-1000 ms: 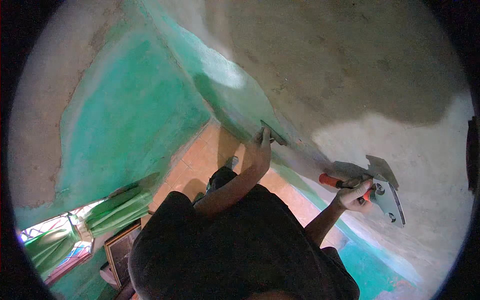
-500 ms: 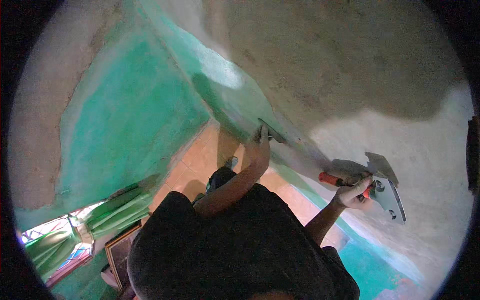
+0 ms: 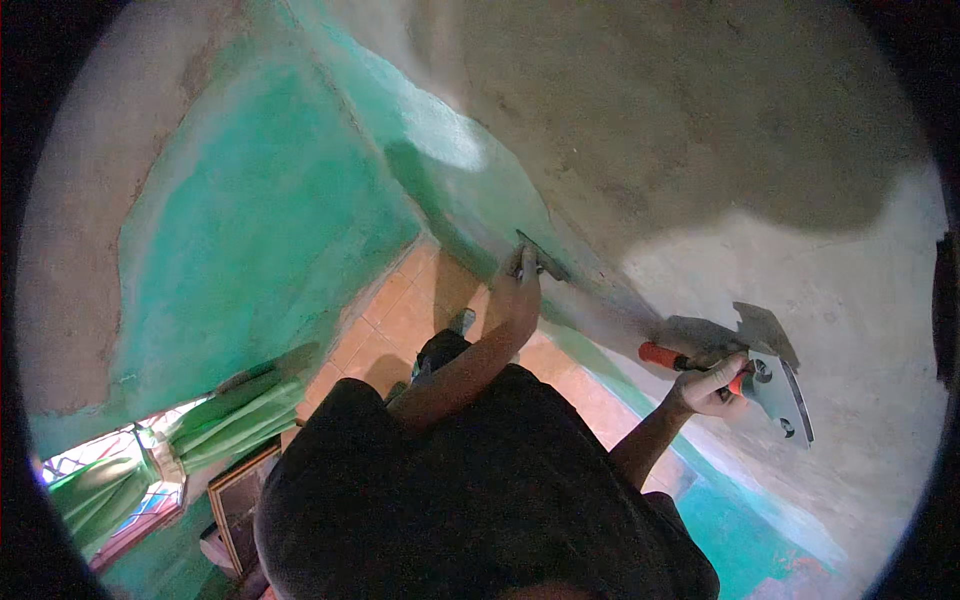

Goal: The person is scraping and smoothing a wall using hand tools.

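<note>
At the middle of the picture, my left hand is closed on a thin, dark flat scraper blade. The blade lies along the wall, seemingly touching it, and my fingers hide part of it. Farther right, my right hand is wrapped round a wide scraper with an orange and black handle. Its broad, pale metal blade has dark round cut-outs and points to the right, beside the wall. The shadow of hand and scraper falls on the plaster just above them.
Bare grey-brown plaster covers the upper right wall, with a paler patch below. A green-painted wall meets it in a corner at left. Orange floor tiles show underneath. Green curtains and a framed picture are at lower left.
Both hands keep almost the same places, each with its tool. The view has shifted only slightly.
</note>
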Tool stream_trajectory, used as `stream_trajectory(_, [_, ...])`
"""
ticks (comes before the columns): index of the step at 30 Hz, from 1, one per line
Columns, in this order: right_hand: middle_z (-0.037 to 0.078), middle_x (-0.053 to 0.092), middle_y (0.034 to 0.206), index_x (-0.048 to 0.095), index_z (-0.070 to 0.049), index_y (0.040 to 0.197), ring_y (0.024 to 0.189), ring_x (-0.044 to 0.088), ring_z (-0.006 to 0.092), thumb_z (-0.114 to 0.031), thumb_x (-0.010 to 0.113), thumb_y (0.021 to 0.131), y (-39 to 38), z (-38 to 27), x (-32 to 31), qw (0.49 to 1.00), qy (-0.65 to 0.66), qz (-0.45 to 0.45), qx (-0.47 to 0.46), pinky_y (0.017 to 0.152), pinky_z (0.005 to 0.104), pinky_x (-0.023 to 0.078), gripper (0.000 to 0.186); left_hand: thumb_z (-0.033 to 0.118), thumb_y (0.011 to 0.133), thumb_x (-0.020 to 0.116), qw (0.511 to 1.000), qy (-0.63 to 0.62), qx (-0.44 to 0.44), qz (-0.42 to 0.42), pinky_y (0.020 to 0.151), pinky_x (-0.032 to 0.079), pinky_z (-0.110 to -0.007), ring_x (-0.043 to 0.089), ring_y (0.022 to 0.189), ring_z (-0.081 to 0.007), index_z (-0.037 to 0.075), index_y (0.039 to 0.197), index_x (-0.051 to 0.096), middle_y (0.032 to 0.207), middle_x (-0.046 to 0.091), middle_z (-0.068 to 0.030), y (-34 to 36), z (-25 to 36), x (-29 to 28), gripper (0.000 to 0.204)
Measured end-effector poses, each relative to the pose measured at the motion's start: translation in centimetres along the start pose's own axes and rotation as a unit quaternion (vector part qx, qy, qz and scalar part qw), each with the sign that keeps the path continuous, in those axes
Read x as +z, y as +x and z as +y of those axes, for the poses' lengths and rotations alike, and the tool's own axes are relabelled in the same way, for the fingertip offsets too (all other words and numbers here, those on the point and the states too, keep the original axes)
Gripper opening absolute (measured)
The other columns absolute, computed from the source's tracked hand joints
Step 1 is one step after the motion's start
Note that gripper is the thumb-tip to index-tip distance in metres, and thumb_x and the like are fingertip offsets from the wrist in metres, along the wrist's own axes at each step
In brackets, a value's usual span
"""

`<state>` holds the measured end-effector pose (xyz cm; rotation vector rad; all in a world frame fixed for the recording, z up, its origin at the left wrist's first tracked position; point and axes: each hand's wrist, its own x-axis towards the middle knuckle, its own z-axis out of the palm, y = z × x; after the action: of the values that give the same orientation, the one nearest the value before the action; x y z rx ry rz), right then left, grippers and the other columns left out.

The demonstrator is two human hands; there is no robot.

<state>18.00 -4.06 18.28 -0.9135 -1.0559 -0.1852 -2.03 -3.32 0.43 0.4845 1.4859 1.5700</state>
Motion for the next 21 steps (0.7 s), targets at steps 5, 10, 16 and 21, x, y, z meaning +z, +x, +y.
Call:
stream_trajectory(5, [0.012,0.058,0.068,0.055,0.004,0.077,0.056,0.053,0.0175,-0.015,0.065,0.079,0.1,0.3,0.1,0.999,0.048,-0.003,0.018,0.053,0.0271,0.043,0.022,0.033,0.095,0.04,0.996,0.058,0.064,-0.028,0.082,0.044,-0.034,0.058,0.087,-0.0209,0.0,0.101,0.056,0.09,0.062,-0.0094,-1.6,0.7,0.7,0.038])
stream_trajectory(10, [0.013,0.058,0.069,0.055,0.004,0.076,0.057,0.054,0.018,-0.017,0.065,0.079,0.6,-0.3,0.1,0.998,-0.033,-0.007,-0.048,0.054,0.0278,0.043,0.023,0.033,0.095,0.04,0.998,0.004,0.035,-0.045,0.083,0.043,-0.032,0.058,0.087,-0.0208,0.0,0.097,0.058,0.088,0.062,-0.0082,-0.8,0.3,0.9,0.038])
stream_trajectory(16, [0.013,0.06,0.073,0.055,0.005,0.077,0.062,0.056,0.0193,-0.02,0.064,0.079,-0.3,1.1,-0.8,1.0,-0.017,-0.008,0.016,0.058,0.0281,0.044,0.027,0.032,0.095,0.039,0.996,-0.081,-0.018,-0.029,0.081,0.043,-0.032,0.057,0.086,-0.0197,0.0,0.09,0.058,0.085,0.061,-0.0084,-1.6,3.2,0.9,0.038])
stream_trajectory(21, [0.014,0.061,0.075,0.054,0.005,0.076,0.061,0.056,0.0189,-0.02,0.064,0.079,0.0,0.4,-0.4,1.0,-0.007,-0.014,0.013,0.057,0.0279,0.044,0.027,0.03,0.095,0.04,0.996,0.083,0.021,-0.034,0.081,0.043,-0.032,0.057,0.087,-0.0171,-0.003,0.09,0.057,0.087,0.061,-0.0093,-2.4,4.2,1.1,0.038])
